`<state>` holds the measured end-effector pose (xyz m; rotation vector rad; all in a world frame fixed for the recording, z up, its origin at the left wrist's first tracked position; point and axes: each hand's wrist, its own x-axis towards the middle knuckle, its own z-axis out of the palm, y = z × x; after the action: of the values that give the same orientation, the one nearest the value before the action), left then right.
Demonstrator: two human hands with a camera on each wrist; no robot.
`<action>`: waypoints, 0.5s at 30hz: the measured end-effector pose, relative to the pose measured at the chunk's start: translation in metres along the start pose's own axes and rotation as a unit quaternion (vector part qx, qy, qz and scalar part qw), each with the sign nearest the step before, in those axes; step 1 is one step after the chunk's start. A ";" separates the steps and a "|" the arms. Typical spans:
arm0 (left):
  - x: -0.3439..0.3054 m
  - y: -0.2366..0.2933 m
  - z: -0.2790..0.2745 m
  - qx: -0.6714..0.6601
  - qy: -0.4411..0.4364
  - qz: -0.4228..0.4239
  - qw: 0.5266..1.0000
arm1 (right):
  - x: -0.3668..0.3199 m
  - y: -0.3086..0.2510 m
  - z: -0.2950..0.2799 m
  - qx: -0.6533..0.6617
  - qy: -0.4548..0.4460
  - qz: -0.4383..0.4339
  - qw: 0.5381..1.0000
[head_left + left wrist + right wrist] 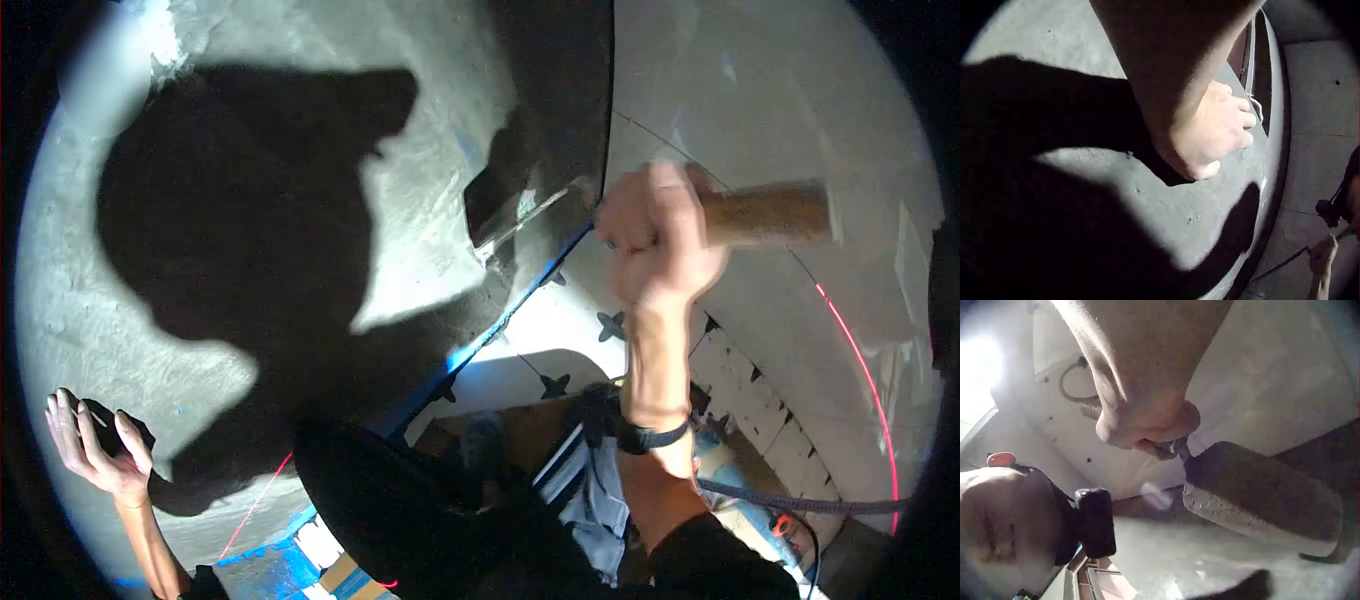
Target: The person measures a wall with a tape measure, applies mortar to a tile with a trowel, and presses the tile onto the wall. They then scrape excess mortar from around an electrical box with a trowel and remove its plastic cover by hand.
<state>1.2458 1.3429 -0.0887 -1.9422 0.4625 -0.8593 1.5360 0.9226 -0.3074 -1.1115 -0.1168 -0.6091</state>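
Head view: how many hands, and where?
2. The left hand is at lower left, in front of the gray surface; the right hand is right of center, gripping the trowel. The dark frame edges may hide others.

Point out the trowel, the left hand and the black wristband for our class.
Trowel [1260,499]: right wrist view, on the blade.
Left hand [118,473]: head view, just below the fingers.
Black wristband [655,438]: head view, on the strap's middle.

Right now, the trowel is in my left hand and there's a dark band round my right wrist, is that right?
Not quite: the trowel is in your right hand, as the right wrist view shows. The dark band is where you said.
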 end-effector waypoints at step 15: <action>0.003 0.005 -0.001 -0.009 0.006 -0.002 1.000 | 0.023 -0.017 -0.028 0.082 -0.021 0.013 0.996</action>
<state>1.2472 1.3383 -0.0918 -1.9552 0.4745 -0.8740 1.5400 0.8843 -0.2974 -0.9667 -0.1854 -0.5431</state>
